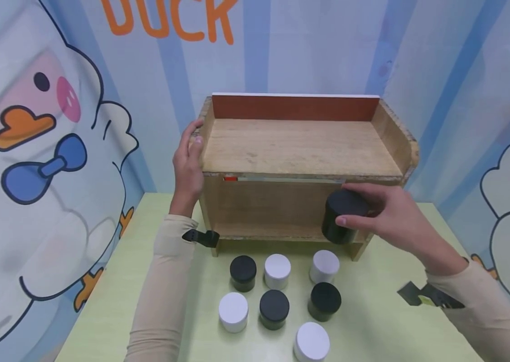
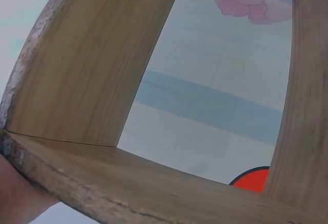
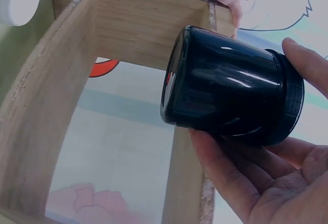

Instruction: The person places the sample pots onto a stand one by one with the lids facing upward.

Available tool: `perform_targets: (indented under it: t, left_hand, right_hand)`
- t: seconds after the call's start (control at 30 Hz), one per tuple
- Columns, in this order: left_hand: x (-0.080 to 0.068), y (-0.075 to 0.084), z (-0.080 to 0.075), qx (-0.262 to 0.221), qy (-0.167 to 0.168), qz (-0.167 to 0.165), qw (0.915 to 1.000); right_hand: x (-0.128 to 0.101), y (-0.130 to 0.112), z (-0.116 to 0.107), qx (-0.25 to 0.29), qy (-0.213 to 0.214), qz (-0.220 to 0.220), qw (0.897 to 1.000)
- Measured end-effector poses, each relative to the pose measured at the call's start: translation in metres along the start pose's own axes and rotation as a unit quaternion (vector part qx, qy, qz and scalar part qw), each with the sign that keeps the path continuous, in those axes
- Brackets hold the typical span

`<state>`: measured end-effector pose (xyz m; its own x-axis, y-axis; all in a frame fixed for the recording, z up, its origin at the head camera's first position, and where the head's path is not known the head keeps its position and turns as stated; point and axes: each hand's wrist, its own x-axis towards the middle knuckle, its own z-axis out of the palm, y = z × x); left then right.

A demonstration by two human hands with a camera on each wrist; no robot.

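Left hand [image 1: 190, 163] grips the wooden shelf [image 1: 300, 148], right hand [image 1: 393, 213] grasps a black jar [image 1: 343, 206]; seven other jars [image 1: 274, 306] stand below both hands

Surface: pale green table [image 1: 386, 322]
Table's far edge: blue-striped printed sheet [image 1: 314, 55] behind it, orange lettering "DUCK" [image 1: 175, 20]
Table's left edge: white cartoon duck [image 1: 56, 221] with blue bow tie [image 1: 51, 167], beyond
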<state>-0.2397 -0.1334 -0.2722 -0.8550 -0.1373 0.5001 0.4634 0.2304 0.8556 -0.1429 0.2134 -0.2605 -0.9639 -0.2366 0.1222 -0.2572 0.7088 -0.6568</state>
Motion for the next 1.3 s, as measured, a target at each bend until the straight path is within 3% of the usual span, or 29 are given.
perform_targets:
  t: [0.3, 0.53, 0.63, 1.3]
  left_hand:
    - [0.001, -0.002, -0.001, 0.004, -0.003, -0.004, 1.0]
    - [0.014, -0.034, 0.001, 0.001, 0.001, 0.001, 1.0]
    - [0.015, -0.039, 0.001, -0.002, 0.002, 0.005, 1.0]
    - [0.015, -0.04, 0.002, -0.001, 0.009, 0.021, 0.9997]
  right_hand:
    - [-0.003, -0.015, -0.008, 0.029, -0.003, -0.004, 1.0]
    - [0.003, -0.023, -0.012, 0.026, -0.005, -0.008, 1.0]
    - [0.008, -0.024, -0.015, 0.023, 0.001, -0.007, 1.0]
    - [0.031, -0.033, -0.023, 0.034, 0.064, -0.003, 0.997]
